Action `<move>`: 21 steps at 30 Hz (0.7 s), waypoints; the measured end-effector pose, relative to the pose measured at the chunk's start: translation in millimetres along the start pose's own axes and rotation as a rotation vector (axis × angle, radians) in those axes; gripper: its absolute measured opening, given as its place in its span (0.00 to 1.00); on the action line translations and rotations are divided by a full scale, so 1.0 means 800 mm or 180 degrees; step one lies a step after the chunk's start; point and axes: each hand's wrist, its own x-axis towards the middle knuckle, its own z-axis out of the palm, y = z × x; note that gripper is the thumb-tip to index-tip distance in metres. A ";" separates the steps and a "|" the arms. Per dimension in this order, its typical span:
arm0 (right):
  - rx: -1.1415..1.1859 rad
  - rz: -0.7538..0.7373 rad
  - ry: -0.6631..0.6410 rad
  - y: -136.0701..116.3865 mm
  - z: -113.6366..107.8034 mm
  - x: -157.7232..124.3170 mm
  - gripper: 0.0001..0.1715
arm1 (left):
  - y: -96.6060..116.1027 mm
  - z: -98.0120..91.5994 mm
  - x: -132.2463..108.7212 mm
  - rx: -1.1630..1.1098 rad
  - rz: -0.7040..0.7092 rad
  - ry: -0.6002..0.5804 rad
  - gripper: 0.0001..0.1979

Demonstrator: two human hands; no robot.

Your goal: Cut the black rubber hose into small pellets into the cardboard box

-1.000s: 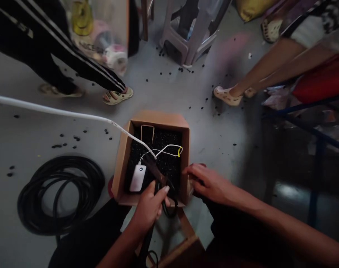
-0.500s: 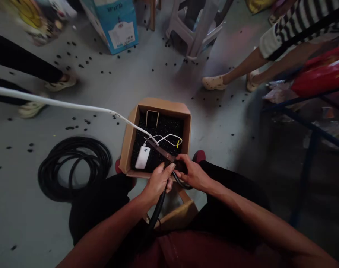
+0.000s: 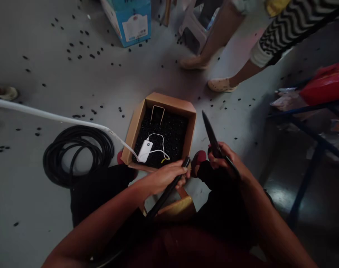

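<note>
My left hand is closed round a black hose, whose cut end pokes out above the thumb near the box's front right corner. Off to the right, my right hand grips a knife by its handle, the dark blade pointing up and away from me. Between my feet stands an open cardboard box filled with small black pieces. On those pieces lies a white power bank with a thin white cable. A phone-like dark rectangle with a pale edge is at the back.
A coil of black hose lies on the floor at left. A white tube slants in to the box. Behind are a blue carton and a plastic stool. Another person's legs stand at back right, by a blue metal frame.
The knife has swung away from the hose to the right in my right hand. My left hand has shifted right with the hose. Another person's leg has stepped in near the stool.
</note>
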 end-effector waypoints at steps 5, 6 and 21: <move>0.0601 -0.0586 -0.0094 -0.041 0.034 0.051 0.28 | 0.063 0.003 0.004 0.0305 0.0824 0.0145 0.10; 0.0559 -0.0652 -0.0076 -0.046 0.040 0.061 0.30 | 0.071 -0.004 0.008 0.0393 0.0933 0.0263 0.11; -0.0171 0.0235 0.0063 -0.006 0.056 0.088 0.23 | 0.071 -0.081 0.052 0.1508 0.1217 0.1567 0.19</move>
